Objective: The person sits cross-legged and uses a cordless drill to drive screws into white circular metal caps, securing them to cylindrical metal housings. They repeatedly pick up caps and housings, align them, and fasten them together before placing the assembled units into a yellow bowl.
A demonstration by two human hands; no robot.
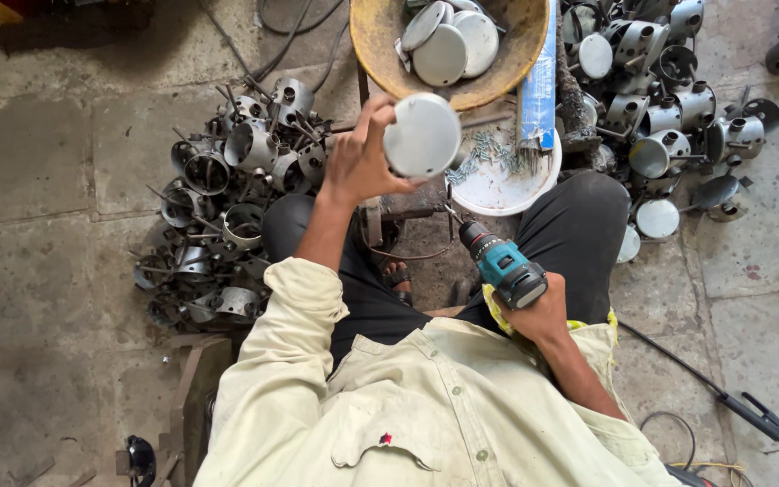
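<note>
Overhead, the left hand is raised in front of the seated person, its fingers closed around the edge of a round grey metal disc, which it holds tilted above the gap between the knees. The right hand rests near the right thigh, gripping the handle of a teal and black cordless drill whose bit points up and to the left, toward the disc but well apart from it. Just beyond the disc sits a white dish scattered with small screws, and behind that a worn yellow basin holding more discs. A heap of grey metal housings lies on the concrete floor at the person's left, and another heap at the right.
</note>
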